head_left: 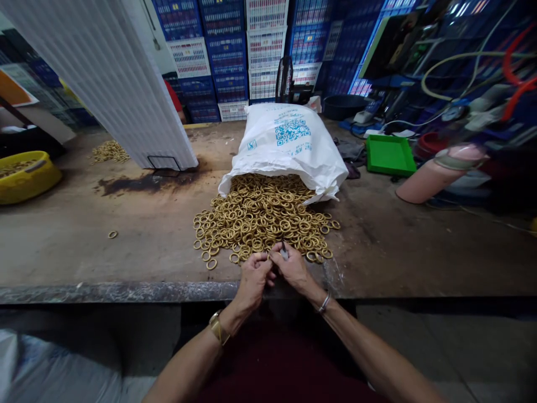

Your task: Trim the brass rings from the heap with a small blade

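Observation:
My left hand (255,277) and my right hand (294,270) meet at the near edge of a heap of brass-coloured rings (260,215). The left fingers are pinched together on what looks like one ring, mostly covered by the fingertips. In my right hand is a small tool (284,253) with a grey body and a dark, thin end; its exact kind cannot be made out. Its fingertips touch those of the left. The heap spills from the mouth of a white woven sack (289,140) with blue print, lying on the wooden table (159,252).
One loose ring (113,234) lies at left. A white corrugated panel (126,84) stands in a wire holder, with a yellow basin (27,176) farther left. At right are a green tray (390,155) and a pink cylinder (438,174). Stacked crates (226,61) line the back.

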Available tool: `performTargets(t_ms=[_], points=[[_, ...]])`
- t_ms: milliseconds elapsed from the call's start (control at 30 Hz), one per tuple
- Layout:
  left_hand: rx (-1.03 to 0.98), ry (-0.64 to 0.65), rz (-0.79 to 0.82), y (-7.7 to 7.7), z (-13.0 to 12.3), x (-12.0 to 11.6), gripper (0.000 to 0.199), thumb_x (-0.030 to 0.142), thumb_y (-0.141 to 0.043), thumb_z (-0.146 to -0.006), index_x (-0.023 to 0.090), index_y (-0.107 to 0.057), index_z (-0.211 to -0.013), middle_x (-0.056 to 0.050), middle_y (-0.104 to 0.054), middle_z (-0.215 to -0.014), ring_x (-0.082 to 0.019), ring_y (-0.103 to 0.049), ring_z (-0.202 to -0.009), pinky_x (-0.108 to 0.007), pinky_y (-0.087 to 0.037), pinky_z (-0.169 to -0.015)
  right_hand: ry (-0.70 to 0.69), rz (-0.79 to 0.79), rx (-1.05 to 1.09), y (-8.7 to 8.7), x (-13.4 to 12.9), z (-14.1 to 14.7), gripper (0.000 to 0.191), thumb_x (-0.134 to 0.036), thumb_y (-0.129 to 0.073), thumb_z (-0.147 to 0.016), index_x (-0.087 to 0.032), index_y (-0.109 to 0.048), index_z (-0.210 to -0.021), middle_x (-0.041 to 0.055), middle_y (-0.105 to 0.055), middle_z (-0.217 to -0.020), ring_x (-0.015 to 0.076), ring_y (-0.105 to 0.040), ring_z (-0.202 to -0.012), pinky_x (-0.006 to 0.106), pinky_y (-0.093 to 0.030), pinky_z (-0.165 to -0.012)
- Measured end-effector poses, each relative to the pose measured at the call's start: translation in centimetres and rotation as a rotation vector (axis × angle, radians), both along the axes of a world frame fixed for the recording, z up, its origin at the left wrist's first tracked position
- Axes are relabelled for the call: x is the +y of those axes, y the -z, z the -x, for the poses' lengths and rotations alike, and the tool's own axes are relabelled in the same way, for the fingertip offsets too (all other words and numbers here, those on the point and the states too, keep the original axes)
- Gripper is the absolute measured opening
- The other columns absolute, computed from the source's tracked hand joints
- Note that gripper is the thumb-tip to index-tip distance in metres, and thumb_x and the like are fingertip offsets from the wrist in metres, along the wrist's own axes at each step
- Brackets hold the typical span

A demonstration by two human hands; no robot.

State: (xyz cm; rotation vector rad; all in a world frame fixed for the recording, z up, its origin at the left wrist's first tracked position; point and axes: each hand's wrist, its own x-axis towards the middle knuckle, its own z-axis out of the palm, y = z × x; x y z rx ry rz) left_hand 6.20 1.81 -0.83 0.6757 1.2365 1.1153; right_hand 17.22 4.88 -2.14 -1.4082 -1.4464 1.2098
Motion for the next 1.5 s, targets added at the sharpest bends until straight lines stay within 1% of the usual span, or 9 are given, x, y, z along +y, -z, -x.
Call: performTargets(t_ms=[300, 467, 567, 667, 733, 833, 967, 1233, 1500], points=[[-0.080, -0.104, 0.015, 0.2, -0.3, 0.5, 0.019, 0.025, -0.061, -0.059, 0.014, -0.053, -0.072, 0.005, -0.049, -0.051, -0.006, -0.045, -0.043, -0.017, -0.037, -0.040, -0.057, -0.154, -0.099, -0.5, -0.7, -0.3, 0.024, -0.036, -0.055, -0.071, -0.018, -0.055, -0.087, -0.0003, -0.057, -0.075, 0.0106, -0.051, -0.063, 0.021, -0.042, -0.059], [0.166, -0.108, -0.110, -0.5, -0.2, 0.7, 0.014, 0.027, -0.057, -0.065, 0.016, -0.052, -0.073, 0.006, -0.047, -0.051, -0.007, -0.043, -0.042, -0.019, -0.037, -0.043, 0.017, -0.140, -0.049, -0.3, -0.7, -1.2, 0.034, -0.039, -0.055, -0.072, -0.017, -0.053, -0.098, 0.0019, -0.061, -0.078, 0.0134, -0.056, -0.069, 0.023, -0.044, -0.065], [0.433, -0.098, -0.309, -0.6, 0.1, 0.6, 0.008, 0.024, -0.053, -0.068, 0.017, -0.054, -0.072, 0.003, -0.050, -0.057, -0.008, -0.044, -0.048, -0.020, -0.037, -0.049, 0.078, -0.138, -0.085, -0.8, -0.6, -1.5, 0.027, -0.037, -0.051, -0.073, -0.017, -0.056, -0.091, 0.0019, -0.059, -0.075, 0.0128, -0.053, -0.065, 0.023, -0.042, -0.061], [0.619, -0.069, -0.488, -0.4, 0.4, 0.5, 0.008, 0.021, -0.053, -0.069, 0.019, -0.058, -0.075, -0.001, -0.056, -0.068, -0.012, -0.048, -0.060, -0.023, -0.039, -0.060, 0.002, -0.123, -0.091, -1.6, -0.7, -1.3, 0.021, -0.034, -0.051, -0.073, -0.017, -0.058, -0.083, 0.0000, -0.057, -0.070, 0.0112, -0.049, -0.060, 0.022, -0.040, -0.057], [0.658, -0.035, -0.535, -0.2, 0.6, 0.4, 0.008, 0.020, -0.054, -0.069, 0.020, -0.059, -0.075, -0.002, -0.056, -0.070, -0.014, -0.049, -0.064, -0.025, -0.039, -0.065, -0.056, -0.114, -0.062, -1.8, -0.8, -1.1, 0.019, -0.035, -0.050, -0.074, -0.017, -0.057, -0.075, -0.0013, -0.054, -0.066, 0.0100, -0.046, -0.058, 0.020, -0.039, -0.056], [0.656, 0.009, -0.544, 0.1, 0.7, 0.3, 0.007, 0.020, -0.055, -0.067, 0.021, -0.059, -0.073, -0.003, -0.055, -0.069, -0.016, -0.048, -0.066, -0.027, -0.039, -0.068, -0.047, -0.076, -0.015, -1.6, -0.7, -0.6, 0.023, -0.040, -0.051, -0.073, -0.017, -0.054, -0.067, -0.0031, -0.049, -0.058, 0.0081, -0.041, -0.053, 0.019, -0.037, -0.051], [0.590, 0.027, -0.500, 0.3, 0.7, 0.2, 0.015, 0.023, -0.055, -0.069, 0.020, -0.057, -0.084, -0.001, -0.055, -0.068, -0.013, -0.048, -0.060, -0.024, -0.040, -0.061, 0.012, 0.049, 0.096, -1.4, -0.9, -0.5, 0.023, -0.041, -0.052, -0.070, -0.018, -0.050, -0.066, -0.0060, -0.043, -0.050, 0.0059, -0.035, -0.042, 0.018, -0.031, -0.040], [0.537, 0.083, -0.540, 0.1, 0.9, 0.0, 0.012, 0.028, -0.050, -0.076, 0.019, -0.057, -0.074, -0.001, -0.056, -0.067, -0.013, -0.050, -0.062, -0.023, -0.039, -0.062, -0.010, 0.201, 0.304, -1.6, -1.5, -0.4, 0.026, -0.044, -0.051, -0.068, -0.018, -0.045, -0.070, -0.0060, -0.051, -0.054, 0.0027, -0.032, -0.031, 0.015, -0.023, -0.028], [0.676, 0.100, -0.586, 0.1, 1.5, -0.4, 0.008, 0.025, -0.053, -0.073, 0.020, -0.059, -0.070, -0.001, -0.053, -0.064, -0.013, -0.045, -0.060, -0.024, -0.036, -0.063, -0.018, 0.158, 0.184, -2.0, -1.9, -0.1, 0.028, -0.045, -0.054, -0.067, -0.018, -0.046, -0.066, -0.0094, -0.036, -0.039, 0.0038, -0.031, -0.031, 0.016, -0.024, -0.030]])
